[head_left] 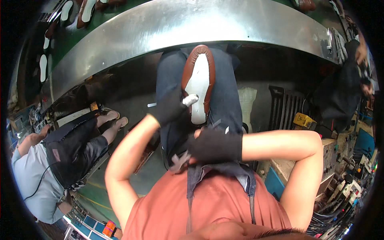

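A brown leather shoe upper (211, 76) with a white insole (199, 84) lies bottom up on my lap, toe pointing away from me. My left hand (172, 108), in a black fingerless glove, grips its left side near the heel. The thumb, wrapped in white, presses on the insole. Nearer to me, just below the heel, my right hand (216, 146) is closed in a black glove. A grey metal tool (181, 161) sticks out of that fist, too smeared by motion to tell its kind.
A curved shiny metal bench (168, 28) crosses in front of my knees. More shoes with pale insoles (87, 10) lie on a green surface beyond it. One person (44, 160) sits at my left; another person's hand (361, 54) shows far right. A yellow box (304, 121) and machinery stand at my right.
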Motion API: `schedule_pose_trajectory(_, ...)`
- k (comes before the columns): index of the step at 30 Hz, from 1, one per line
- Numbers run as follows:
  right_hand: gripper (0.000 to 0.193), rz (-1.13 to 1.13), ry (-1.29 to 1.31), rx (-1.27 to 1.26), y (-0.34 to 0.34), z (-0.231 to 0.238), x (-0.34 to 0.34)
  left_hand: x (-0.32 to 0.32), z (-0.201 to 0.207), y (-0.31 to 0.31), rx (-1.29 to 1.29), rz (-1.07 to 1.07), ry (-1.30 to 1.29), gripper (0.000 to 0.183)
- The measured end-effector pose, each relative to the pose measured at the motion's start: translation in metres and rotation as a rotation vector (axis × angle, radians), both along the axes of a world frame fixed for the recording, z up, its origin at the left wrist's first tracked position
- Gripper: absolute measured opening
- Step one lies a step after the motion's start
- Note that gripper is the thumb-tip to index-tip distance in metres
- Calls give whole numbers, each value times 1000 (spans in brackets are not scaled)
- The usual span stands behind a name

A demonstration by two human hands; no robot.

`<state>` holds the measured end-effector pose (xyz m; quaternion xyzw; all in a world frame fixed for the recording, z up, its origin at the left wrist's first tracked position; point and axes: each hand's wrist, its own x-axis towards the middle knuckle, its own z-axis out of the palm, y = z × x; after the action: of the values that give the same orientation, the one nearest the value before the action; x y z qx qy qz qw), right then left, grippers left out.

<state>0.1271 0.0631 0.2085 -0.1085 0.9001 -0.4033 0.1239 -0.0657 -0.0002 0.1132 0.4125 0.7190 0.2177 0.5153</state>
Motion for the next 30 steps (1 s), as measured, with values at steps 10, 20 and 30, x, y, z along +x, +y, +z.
schedule_pose_trajectory(10,42,-335,-33,175,54,-65,25,-17,15,38,-45,-133,-65,52)
schedule_pose_trajectory(20,44,-529,-371,17,95,-17,8,40,11,13,227,772,-1270,61)
schedule_pose_trajectory(30,46,-546,-418,65,105,-27,30,56,-83,19,555,582,-441,54)
